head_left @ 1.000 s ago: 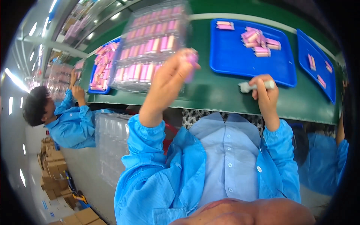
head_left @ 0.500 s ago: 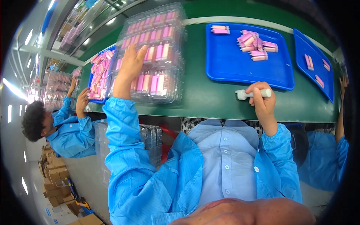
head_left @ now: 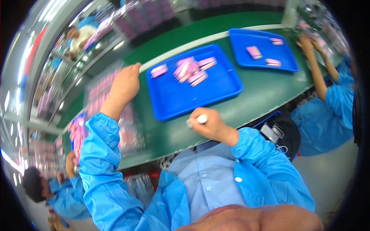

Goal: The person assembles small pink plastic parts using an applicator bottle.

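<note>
My left hand (head_left: 125, 86) is raised at the right edge of a stack of clear plastic blister trays (head_left: 131, 133) filled with pink and cream pieces. Motion smears it and its fingers are mostly hidden, so I cannot make out whether it holds anything. In front of the near blue tray (head_left: 165, 114), my right hand (head_left: 212, 125) is closed around a short white-handled tool (head_left: 202, 119). The tool's round end faces up, while its wider head is mostly covered by my fingers. Inside that tray lies a small heap of pink and cream pieces (head_left: 187, 70), with one piece apart at the left.
A second blue tray (head_left: 266, 67) with 3 pieces stands farther right on the green table (head_left: 262, 92). A co-worker's hands (head_left: 308, 46) are at the right end. Another co-worker (head_left: 58, 192) sits at left beside a heap of pink pieces (head_left: 77, 133).
The whole view has swung to the right, so the blister trays and blue trays appear farther left. My left hand has shifted to the stack's right edge. My right hand still holds the white-handled tool.
</note>
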### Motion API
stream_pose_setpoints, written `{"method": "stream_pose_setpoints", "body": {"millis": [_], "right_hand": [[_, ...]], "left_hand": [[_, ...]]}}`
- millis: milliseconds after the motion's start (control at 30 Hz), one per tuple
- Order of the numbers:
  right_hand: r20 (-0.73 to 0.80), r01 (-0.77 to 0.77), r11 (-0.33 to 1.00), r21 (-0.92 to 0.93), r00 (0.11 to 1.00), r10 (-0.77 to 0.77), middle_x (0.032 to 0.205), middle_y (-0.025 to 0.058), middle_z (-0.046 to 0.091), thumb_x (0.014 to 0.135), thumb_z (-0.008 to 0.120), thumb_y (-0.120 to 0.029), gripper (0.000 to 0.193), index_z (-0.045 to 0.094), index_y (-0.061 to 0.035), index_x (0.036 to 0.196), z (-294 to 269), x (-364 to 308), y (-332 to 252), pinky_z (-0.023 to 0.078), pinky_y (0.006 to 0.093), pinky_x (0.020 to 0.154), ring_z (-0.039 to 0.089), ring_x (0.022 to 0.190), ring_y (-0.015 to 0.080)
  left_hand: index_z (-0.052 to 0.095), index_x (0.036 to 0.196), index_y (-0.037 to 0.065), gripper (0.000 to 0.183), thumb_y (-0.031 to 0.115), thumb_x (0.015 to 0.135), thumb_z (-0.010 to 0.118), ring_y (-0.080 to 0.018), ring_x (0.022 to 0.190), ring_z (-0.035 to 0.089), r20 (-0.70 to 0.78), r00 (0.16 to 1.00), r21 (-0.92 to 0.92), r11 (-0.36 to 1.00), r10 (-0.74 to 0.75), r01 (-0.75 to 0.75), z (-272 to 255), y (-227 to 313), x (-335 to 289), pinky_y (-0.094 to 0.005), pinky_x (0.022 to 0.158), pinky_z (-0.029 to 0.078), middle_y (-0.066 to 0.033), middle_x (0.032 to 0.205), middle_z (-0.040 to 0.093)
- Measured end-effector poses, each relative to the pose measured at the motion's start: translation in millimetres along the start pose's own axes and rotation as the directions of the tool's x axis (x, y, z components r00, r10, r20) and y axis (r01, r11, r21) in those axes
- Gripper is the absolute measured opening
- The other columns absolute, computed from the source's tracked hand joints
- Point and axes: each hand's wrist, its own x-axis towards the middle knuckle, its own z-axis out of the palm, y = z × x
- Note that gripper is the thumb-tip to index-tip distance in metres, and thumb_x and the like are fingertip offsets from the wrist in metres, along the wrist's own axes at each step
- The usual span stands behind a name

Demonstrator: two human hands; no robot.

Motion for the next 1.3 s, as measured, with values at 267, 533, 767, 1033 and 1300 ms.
{"method": "stream_pose_setpoints", "body": {"millis": [267, 533, 767, 1033, 1300], "right_hand": [[-0.031, -0.042, 0.999, 0.033, 0.999, 0.043, 0.071, 0.0138, 0.059, 0.094, 0.067, -0.023, 0.023, 0.057, -0.0065, 0.082, -2, 7, -12, 0.046, 0.0434, 0.059, 0.059, 0.064, 0.0346], [-0.013, -0.029, 0.999, 0.035, 0.999, 0.029, 0.071, 0.0132, 0.061, 0.094, 0.066, -0.023, 0.023, 0.057, -0.0057, 0.081, -10, 14, -11, 0.047, 0.0424, 0.059, 0.061, 0.064, 0.0333], [-0.021, -0.153, 0.978, 0.143, 0.987, 0.157, 0.073, 0.0106, 0.067, 0.095, 0.066, -0.022, 0.022, 0.060, -0.0042, 0.083, -6, 11, -5, 0.050, 0.0374, 0.060, 0.065, 0.065, 0.0254], [-0.010, -0.337, 0.908, 0.249, 0.937, 0.350, 0.075, 0.0028, 0.068, 0.096, 0.065, -0.016, 0.016, 0.063, -0.0041, 0.085, -3, 10, -14, 0.048, 0.0271, 0.058, 0.060, 0.066, 0.0080], [-0.128, -0.068, 0.990, 0.124, 0.988, 0.084, 0.077, 0.0037, 0.066, 0.096, 0.062, -0.009, 0.014, 0.061, -0.0026, 0.083, -18, 25, -58, 0.047, 0.0257, 0.061, 0.058, 0.068, 0.0084]], "left_hand": [[0.060, 0.107, 0.000, 0.021, 0.009, 0.088, 0.057, -0.0372, 0.097, 0.064, 0.103, 0.994, 0.067, 0.997, -0.031, 0.024, 104, 25, 57, -0.0483, 0.080, 0.053, -0.0197, 0.105, 0.063], [0.063, 0.101, 0.000, 0.021, 0.017, 0.090, 0.058, -0.0355, 0.093, 0.066, -0.132, 0.981, 0.067, 0.986, -0.144, 0.153, 126, 55, 44, -0.0490, 0.080, 0.053, -0.0207, 0.097, 0.067], [0.061, 0.127, 0.002, 0.034, 0.022, 0.099, 0.060, -0.0224, 0.095, 0.068, 0.149, 0.850, -0.940, 0.195, -0.505, 0.281, 63, 110, -28, -0.0355, 0.077, 0.055, -0.0134, 0.113, 0.065], [0.067, 0.110, 0.003, 0.025, 0.009, 0.088, 0.076, -0.0172, 0.089, 0.065, -0.052, 0.877, -0.917, 0.371, -0.477, 0.147, 3, 136, -132, -0.0295, 0.077, 0.052, -0.0071, 0.105, 0.069], [0.070, 0.101, 0.004, 0.031, 0.012, 0.075, 0.086, -0.0254, 0.081, 0.066, -0.136, 0.938, -0.843, 0.535, -0.318, 0.059, 74, 152, -127, -0.0338, 0.070, 0.054, -0.0106, 0.095, 0.071]]}}
